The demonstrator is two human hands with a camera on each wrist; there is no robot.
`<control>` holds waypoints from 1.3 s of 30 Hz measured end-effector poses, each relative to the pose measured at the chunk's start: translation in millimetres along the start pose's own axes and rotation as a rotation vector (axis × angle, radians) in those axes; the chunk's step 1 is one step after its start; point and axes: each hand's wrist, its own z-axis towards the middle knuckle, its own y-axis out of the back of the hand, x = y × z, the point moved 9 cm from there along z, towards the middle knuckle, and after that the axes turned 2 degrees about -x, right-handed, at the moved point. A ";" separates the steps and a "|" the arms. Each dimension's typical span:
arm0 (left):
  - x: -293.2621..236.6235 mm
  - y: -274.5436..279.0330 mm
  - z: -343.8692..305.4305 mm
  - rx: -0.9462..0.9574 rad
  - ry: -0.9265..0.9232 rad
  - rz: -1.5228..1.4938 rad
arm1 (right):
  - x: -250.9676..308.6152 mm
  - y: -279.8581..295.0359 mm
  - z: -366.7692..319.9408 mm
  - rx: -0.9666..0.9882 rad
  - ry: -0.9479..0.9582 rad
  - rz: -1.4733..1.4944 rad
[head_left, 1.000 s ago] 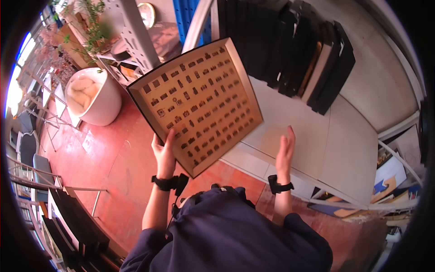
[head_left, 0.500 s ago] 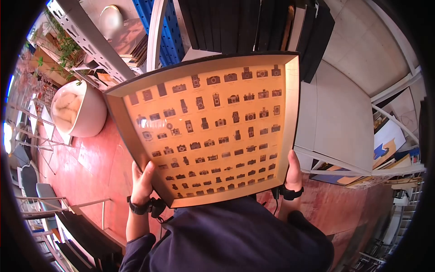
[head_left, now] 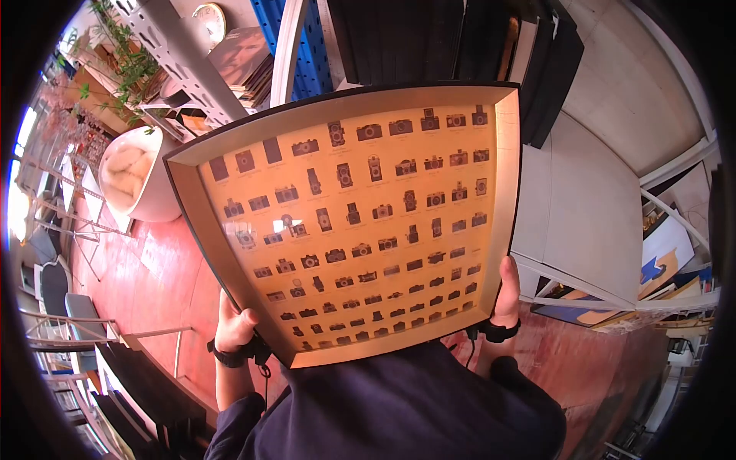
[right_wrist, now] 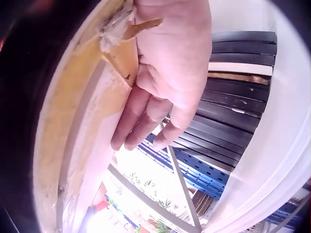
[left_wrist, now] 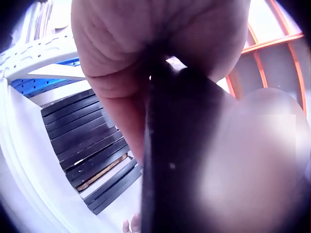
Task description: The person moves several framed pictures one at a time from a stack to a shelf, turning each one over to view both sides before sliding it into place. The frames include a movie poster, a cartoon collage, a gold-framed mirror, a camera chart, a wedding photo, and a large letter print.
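Note:
A large framed picture (head_left: 379, 234) printed with rows of small cameras is held tilted before the person's chest. It has a pale inner border and a thin black outer edge. The left hand (head_left: 234, 326) grips its lower left side, thumb toward the front; the left wrist view has the dark frame edge (left_wrist: 165, 160) running between thumb and fingers. At the lower right side, the right hand (head_left: 506, 295) holds the opposite edge. In the right wrist view its fingers (right_wrist: 158, 109) lie against the frame's back, where yellowed tape (right_wrist: 116, 31) is torn.
Black frames (head_left: 406, 42) stand in a row on a pale shelf (head_left: 575, 207) beyond the picture. To the left are a grey perforated post (head_left: 180, 57), a white tub chair (head_left: 146, 176) and a red floor (head_left: 153, 268). More flat pictures (head_left: 663, 245) lean under the shelf at right.
The right hand, free of the picture a second ago, has come to its right edge. The picture has turned more upright and come nearer the body; since half a second ago it has shifted little.

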 end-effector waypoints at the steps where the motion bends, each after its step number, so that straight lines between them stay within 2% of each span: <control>1: -4.1 -2.3 -1.3 -0.035 -0.018 -0.001 | -0.3 -1.7 0.3 0.022 -0.002 0.028; 8: -7.0 1.3 -12.0 -0.120 -0.043 -0.033 | 6.0 -16.9 8.5 0.094 -0.006 -0.005; 13: -11.9 3.8 -19.4 -0.157 -0.056 -0.037 | 11.6 -22.2 13.5 0.045 0.114 -0.040; 15: -14.4 5.6 -21.3 -0.166 -0.072 -0.027 | 11.5 -24.2 12.9 0.043 0.107 -0.042; 19: -20.0 -1.3 -22.4 -0.148 -0.052 -0.041 | 5.4 -20.1 11.4 0.047 0.033 -0.010; 25: -24.2 -7.8 -24.2 -0.129 -0.052 -0.024 | 3.6 -13.4 8.2 0.103 0.052 0.066; 36: -27.7 -22.3 -21.6 -0.016 -0.006 -0.049 | -1.8 -3.3 7.5 0.034 0.060 0.137; 39: -24.2 -21.6 -23.0 -0.013 0.016 -0.051 | -7.7 3.0 8.6 0.138 0.044 0.132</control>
